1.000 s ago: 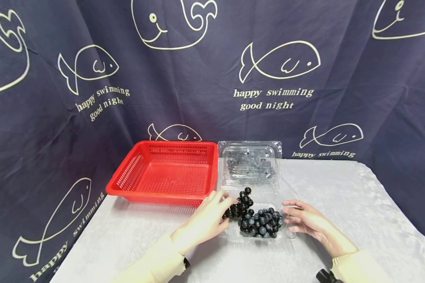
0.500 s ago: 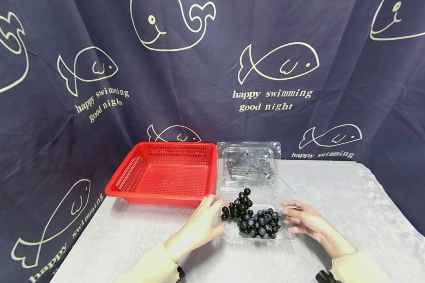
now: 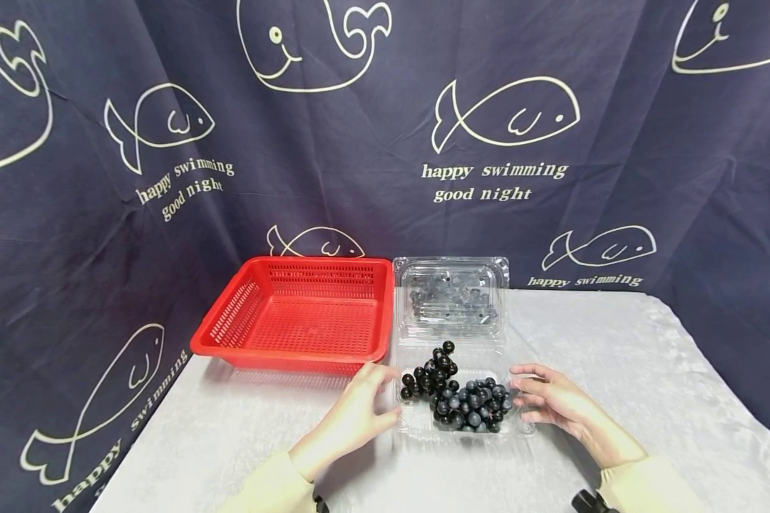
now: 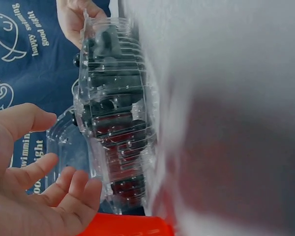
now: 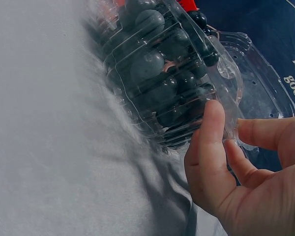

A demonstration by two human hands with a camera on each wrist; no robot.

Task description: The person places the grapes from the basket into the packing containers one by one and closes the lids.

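A clear plastic clamshell container [image 3: 423, 426] stands on the table with its lid [image 3: 451, 267] tipped back behind it. Bluish-black grapes [image 3: 473, 406] fill its right part, and a looser sprig of shiny black grapes [image 3: 433, 374] lies to their left, reaching the left rim. My left hand [image 3: 351, 420] is beside the container's left side, fingers loosely bent and apart, with nothing in them. At the right edge, my right hand [image 3: 561, 399] pinches the rim between thumb and fingers, as the right wrist view shows [image 5: 255, 177].
A red perforated basket [image 3: 311, 324] stands to the left of the lid, with a bare floor. Dark round shapes show through the lid. A pale cloth covers the table [image 3: 603, 356], and a dark blue printed curtain [image 3: 372, 178] hangs behind and at the sides.
My left hand has let go of the left sprig of black grapes and drawn back to the left and slightly toward me. The right hand stays at the right rim.
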